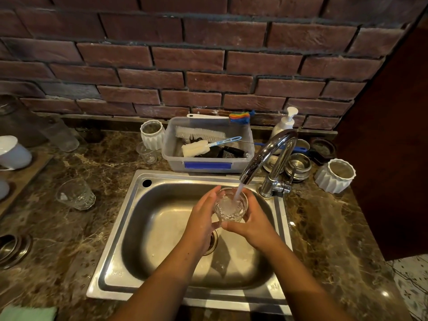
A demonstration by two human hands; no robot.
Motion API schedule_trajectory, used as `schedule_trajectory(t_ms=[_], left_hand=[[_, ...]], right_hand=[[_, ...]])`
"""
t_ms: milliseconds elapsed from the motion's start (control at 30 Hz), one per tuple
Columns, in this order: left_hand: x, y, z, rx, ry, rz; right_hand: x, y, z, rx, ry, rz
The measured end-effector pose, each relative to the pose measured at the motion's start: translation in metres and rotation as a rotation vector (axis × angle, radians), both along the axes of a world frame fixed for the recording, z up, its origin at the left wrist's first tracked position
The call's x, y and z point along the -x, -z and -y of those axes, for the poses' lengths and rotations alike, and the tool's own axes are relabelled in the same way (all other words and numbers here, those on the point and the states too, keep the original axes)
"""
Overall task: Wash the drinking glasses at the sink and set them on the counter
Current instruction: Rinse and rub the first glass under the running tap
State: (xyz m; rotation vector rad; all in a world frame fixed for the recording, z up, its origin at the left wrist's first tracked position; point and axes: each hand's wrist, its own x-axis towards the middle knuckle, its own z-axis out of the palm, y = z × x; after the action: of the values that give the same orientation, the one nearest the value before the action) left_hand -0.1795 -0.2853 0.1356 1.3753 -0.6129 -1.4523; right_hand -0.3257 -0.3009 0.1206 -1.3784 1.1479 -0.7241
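A clear drinking glass (231, 206) is held upright over the steel sink (139, 218), right under the running faucet (268, 156). Water streams into it and foams inside. My left hand (202, 216) wraps its left side and my right hand (252, 218) cups its right side and bottom. Another faceted glass (75, 193) stands on the marble counter (69, 239) to the left of the sink. A small glass (147, 154) stands behind the sink, beside a tall glass (59, 135) further left.
A clear plastic tub (208, 162) holding brushes sits behind the sink. A soap pump bottle (286, 122), steel cups (298, 165) and a white ribbed pot (335, 176) stand at the right. Another white pot (152, 133) and a white mug (12, 152) are at the left.
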Motion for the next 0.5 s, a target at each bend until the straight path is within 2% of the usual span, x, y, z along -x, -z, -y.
schedule_trajectory(t_ms=[100, 500], left_hand=[[-0.0008, -0.0004, 0.0000, -0.020, -0.011, 0.018], [0.0013, 0.0004, 0.0009, -0.023, -0.002, 0.037]], right_hand=[[-0.0020, -0.0003, -0.0001, -0.004, -0.054, -0.018], [0.0005, -0.0018, 0.0018, -0.018, -0.020, 0.002]])
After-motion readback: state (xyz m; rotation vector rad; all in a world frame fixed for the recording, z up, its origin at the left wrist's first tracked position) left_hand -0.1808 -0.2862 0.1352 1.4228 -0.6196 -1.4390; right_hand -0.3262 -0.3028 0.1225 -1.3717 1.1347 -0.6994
